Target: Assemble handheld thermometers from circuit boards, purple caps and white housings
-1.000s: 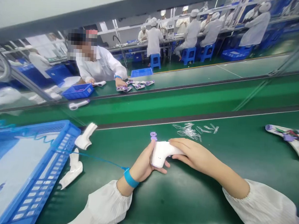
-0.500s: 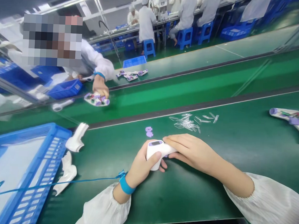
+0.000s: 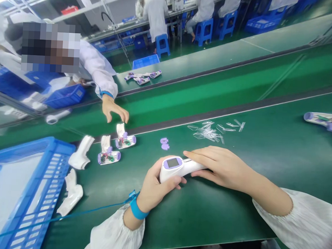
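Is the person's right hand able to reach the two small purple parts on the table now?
Probably yes. The right hand rests on the white thermometer, and the two purple parts lie just beyond it on bare green table; nothing stands between, though it must let go first.

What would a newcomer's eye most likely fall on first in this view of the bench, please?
Most likely the white thermometer with its purple display, held at the centre of the green table by the left hand and right hand. Next, a co-worker's hand reaching across above two open half-shells, and the blue basket at the left edge.
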Demonstrator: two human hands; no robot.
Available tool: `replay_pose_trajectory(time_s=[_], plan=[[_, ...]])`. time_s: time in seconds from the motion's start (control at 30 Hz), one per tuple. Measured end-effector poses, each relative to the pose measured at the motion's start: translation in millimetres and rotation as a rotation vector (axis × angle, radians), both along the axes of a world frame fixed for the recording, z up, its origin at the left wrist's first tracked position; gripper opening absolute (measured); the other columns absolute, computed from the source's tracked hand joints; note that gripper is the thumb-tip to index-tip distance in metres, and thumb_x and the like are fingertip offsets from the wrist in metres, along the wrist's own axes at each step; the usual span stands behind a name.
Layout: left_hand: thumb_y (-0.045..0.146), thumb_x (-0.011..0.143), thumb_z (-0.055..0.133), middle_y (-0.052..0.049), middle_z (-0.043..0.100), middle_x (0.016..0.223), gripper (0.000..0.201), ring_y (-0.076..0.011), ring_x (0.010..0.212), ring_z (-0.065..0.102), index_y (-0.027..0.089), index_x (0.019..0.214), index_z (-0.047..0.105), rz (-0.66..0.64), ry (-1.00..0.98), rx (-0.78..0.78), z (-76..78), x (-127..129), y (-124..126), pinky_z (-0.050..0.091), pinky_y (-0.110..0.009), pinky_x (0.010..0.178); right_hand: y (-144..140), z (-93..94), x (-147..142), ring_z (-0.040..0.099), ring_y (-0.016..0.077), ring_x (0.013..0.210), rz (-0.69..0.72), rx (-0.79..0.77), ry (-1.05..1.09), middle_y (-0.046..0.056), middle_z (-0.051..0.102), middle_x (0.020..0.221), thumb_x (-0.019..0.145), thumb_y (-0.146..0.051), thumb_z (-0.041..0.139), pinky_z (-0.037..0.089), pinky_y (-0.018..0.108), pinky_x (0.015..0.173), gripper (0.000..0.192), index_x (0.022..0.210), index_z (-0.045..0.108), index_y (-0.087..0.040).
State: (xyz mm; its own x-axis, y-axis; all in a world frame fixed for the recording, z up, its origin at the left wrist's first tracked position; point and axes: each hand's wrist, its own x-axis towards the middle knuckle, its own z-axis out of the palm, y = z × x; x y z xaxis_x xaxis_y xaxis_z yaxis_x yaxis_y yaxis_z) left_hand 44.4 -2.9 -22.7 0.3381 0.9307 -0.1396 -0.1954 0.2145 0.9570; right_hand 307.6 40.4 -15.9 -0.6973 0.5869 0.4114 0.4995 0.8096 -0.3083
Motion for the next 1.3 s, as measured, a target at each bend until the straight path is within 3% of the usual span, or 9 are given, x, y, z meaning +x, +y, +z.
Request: replay_pose_trajectory(time_s=[0.27, 0.37, 0.47, 0.53, 0.73, 0.87, 0.97, 1.1, 1.3], plan=[[0.046, 0.09, 0.086, -0.004, 0.075, 0.083, 0.06, -0.015, 0.069, 0.071, 0.015, 0.134, 0.06, -0.01, 0.021, 0.04, -1.3, -0.1, -0.8, 0.06, -0.025, 0.066, 1.1, 2.3, -0.6, 0.075, 0.0263, 0.111, 0.009, 0.057, 0.013, 0.01, 0.076, 0.138, 0.113, -0.047, 0.053, 0.058, 0.039, 0.09, 0.058, 0.164, 0.044, -0.022], [0.049, 0.089, 0.086, -0.003, 0.073, 0.079, 0.061, -0.0147, 0.065, 0.069, 0.014, 0.133, 0.061, -0.006, 0.042, 0.038, -2.3, -2.3, -2.3, 0.058, -0.025, 0.062, 1.6, 1.9, 0.2, 0.076, 0.023, 0.095, 0.012, 0.065, 0.007, 0.009, 0.081, 0.12, 0.114, -0.055, 0.046, 0.056, 0.035, 0.08, 0.054, 0.154, 0.055, -0.019], [0.048, 0.089, 0.086, -0.006, 0.077, 0.084, 0.061, -0.0191, 0.07, 0.074, 0.014, 0.135, 0.064, -0.043, 0.111, 0.045, -3.8, -5.9, -4.5, 0.06, -0.028, 0.065, 1.7, 1.6, 1.3, 0.073, 0.0185, 0.078, 0.017, 0.02, 0.038, 0.005, 0.079, 0.095, 0.114, -0.058, 0.041, 0.05, 0.03, 0.067, 0.053, 0.139, 0.067, -0.018], [0.045, 0.09, 0.085, -0.008, 0.079, 0.088, 0.06, -0.0225, 0.076, 0.077, 0.014, 0.138, 0.065, -0.065, 0.161, 0.064, -4.7, -8.0, -6.2, 0.061, -0.031, 0.069, 1.6, 1.8, 1.6, 0.071, 0.0166, 0.074, 0.025, -0.03, 0.068, 0.004, 0.077, 0.09, 0.114, -0.057, 0.044, 0.047, 0.028, 0.063, 0.051, 0.134, 0.07, -0.018], [0.045, 0.089, 0.087, -0.015, 0.075, 0.133, 0.065, -0.0216, 0.083, 0.076, 0.022, 0.144, 0.061, 0.027, 0.163, 0.116, -5.4, -9.6, -8.9, 0.061, -0.032, 0.073, 1.1, 3.1, 2.3, 0.072, 0.0168, 0.077, 0.043, -0.104, 0.134, 0.004, 0.079, 0.097, 0.114, -0.055, 0.045, 0.048, 0.028, 0.067, 0.045, 0.13, 0.07, -0.021], [0.052, 0.087, 0.086, -0.014, 0.079, 0.121, 0.057, -0.029, 0.099, 0.075, 0.018, 0.13, 0.072, 0.04, 0.249, 0.152, -6.3, -11.9, -8.2, 0.061, -0.034, 0.079, 1.9, 2.8, 3.3, 0.072, 0.0173, 0.078, 0.046, -0.118, 0.145, 0.005, 0.079, 0.098, 0.114, -0.054, 0.045, 0.049, 0.028, 0.069, 0.043, 0.129, 0.069, -0.021], [0.049, 0.089, 0.086, -0.014, 0.077, 0.129, 0.055, -0.0265, 0.095, 0.075, 0.02, 0.133, 0.073, 0.046, 0.258, 0.185, -6.5, -13.4, -7.8, 0.062, -0.035, 0.081, 2.7, 2.3, 3.0, 0.073, 0.018, 0.081, 0.059, -0.147, 0.148, 0.005, 0.079, 0.101, 0.112, -0.058, 0.048, 0.05, 0.029, 0.07, 0.046, 0.134, 0.066, -0.022], [0.044, 0.093, 0.083, -0.012, 0.082, 0.111, 0.055, -0.0239, 0.084, 0.076, 0.02, 0.141, 0.07, -0.005, 0.204, 0.206, -4.6, -12.8, -8.1, 0.062, -0.037, 0.082, 3.4, 2.5, 2.2, 0.074, 0.0203, 0.086, 0.044, -0.182, 0.141, 0.007, 0.079, 0.109, 0.106, -0.065, 0.057, 0.053, 0.03, 0.071, 0.055, 0.141, 0.063, -0.022], [0.046, 0.095, 0.081, -0.011, 0.083, 0.106, 0.056, -0.0281, 0.092, 0.078, 0.02, 0.143, 0.069, -0.006, 0.15, 0.237, -4.1, -12.4, -9.4, 0.062, -0.041, 0.09, 2.3, 2.8, 1.4, 0.076, 0.0194, 0.085, 0.042, -0.174, 0.228, 0.005, 0.08, 0.102, 0.105, -0.064, 0.059, 0.055, 0.029, 0.072, 0.048, 0.129, 0.069, -0.024]])
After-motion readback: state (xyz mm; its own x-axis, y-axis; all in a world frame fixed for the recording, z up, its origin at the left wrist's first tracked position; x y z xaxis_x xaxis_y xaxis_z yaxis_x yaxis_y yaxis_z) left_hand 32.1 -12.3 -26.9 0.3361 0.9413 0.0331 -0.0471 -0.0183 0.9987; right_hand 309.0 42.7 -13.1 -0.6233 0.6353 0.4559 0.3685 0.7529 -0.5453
